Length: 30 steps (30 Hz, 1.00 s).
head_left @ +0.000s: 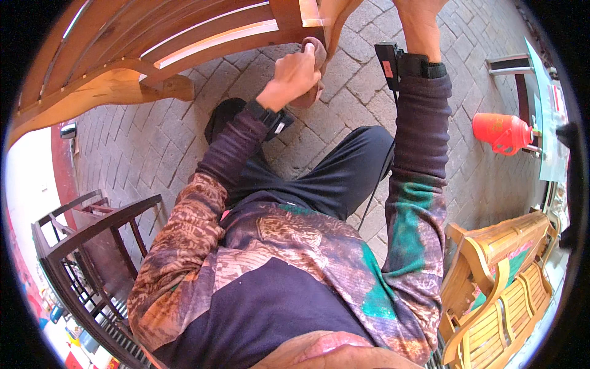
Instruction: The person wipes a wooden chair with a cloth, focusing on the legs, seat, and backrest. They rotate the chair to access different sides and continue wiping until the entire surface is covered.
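Note:
My left hand [295,79] grips a brown cloth [312,45] against the lower corner of a varnished wooden bench or chair [216,53]. Part of the cloth hangs below my fingers. The furniture has long slats and a curved, lighter-toned wooden member [106,87] at its left. My right hand [420,14] reaches up past the top edge of the view, to the right of a curved wooden leg [341,16]. Only its wrist and back part show, so its fingers are hidden. Both wrists wear black strapped devices.
Herringbone brick paving [350,92] lies underfoot. On the right are a red thermos flask [500,133], a glass-topped table [541,115] and a yellow slatted chair [498,295]. A dark wooden chair [106,226] stands at left. A thin black cable [371,198] hangs by my right knee.

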Tool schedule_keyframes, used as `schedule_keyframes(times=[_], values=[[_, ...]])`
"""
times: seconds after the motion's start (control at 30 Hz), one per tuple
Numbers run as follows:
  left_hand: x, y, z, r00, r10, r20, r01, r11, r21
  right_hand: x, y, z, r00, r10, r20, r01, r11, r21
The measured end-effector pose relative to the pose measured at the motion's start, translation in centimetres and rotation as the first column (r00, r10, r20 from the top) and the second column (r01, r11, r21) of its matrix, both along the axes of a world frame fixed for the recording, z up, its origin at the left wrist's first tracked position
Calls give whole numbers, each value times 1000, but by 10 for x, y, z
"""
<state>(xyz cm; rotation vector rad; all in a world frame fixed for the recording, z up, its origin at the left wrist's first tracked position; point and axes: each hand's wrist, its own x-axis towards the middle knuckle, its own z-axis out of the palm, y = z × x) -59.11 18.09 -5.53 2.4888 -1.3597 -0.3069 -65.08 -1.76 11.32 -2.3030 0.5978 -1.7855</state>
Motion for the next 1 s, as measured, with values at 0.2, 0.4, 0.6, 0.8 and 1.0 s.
schedule_keyframes(times=[0.2,0.4,0.6,0.8,1.0], values=[[39,-35,-13,997,49,55,-36,977,-210,-2,-2,1,999,7,-49,-4,998,57],[36,-15,-34,994,-97,-54,89,986,-140,-2,-10,-6,1000,3,-31,0,996,94],[28,74,-44,964,-51,-260,-42,939,-340,-9,-33,-9,981,-142,-135,124,983,-132],[89,166,-45,870,291,-398,-450,800,-397,-11,-30,-12,992,-98,-79,92,993,-78],[186,231,-45,808,551,-209,-569,640,-516,-15,-40,-15,990,-88,-106,75,989,-128]])
